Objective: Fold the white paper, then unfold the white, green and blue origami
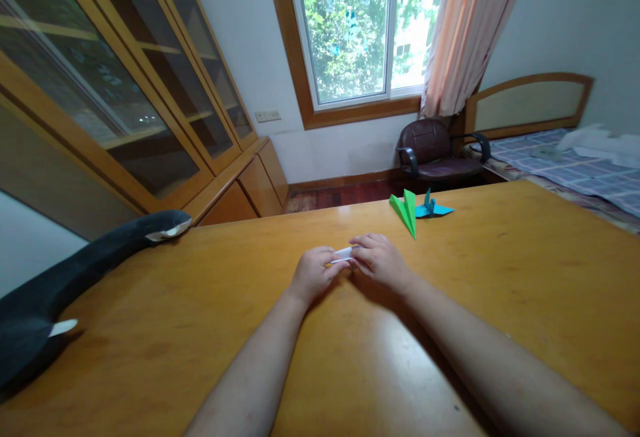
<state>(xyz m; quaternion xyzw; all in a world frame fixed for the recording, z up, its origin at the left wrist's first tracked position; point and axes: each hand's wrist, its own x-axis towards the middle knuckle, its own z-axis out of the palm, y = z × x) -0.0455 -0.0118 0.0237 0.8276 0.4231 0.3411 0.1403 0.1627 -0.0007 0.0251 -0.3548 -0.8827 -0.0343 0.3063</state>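
A small folded piece of white paper (343,254) is held between my two hands, low over the middle of the table. My left hand (315,273) grips its left end, thumb toward me and fingers on the far side. My right hand (379,261) pinches the right end between thumb and fingers, covering part of it. How the paper is folded under my fingers is hidden. Beyond my right hand lie a green paper plane (406,212), its nose pointing toward me, and a blue origami crane (433,208) right beside it.
The wooden table (150,350) fills the foreground. A dark, curved object with white parts (100,240) lies along its left edge. Past the far edge stand a brown armchair (430,147), a bed (595,157) at right and a glass-fronted cabinet (200,124) at left.
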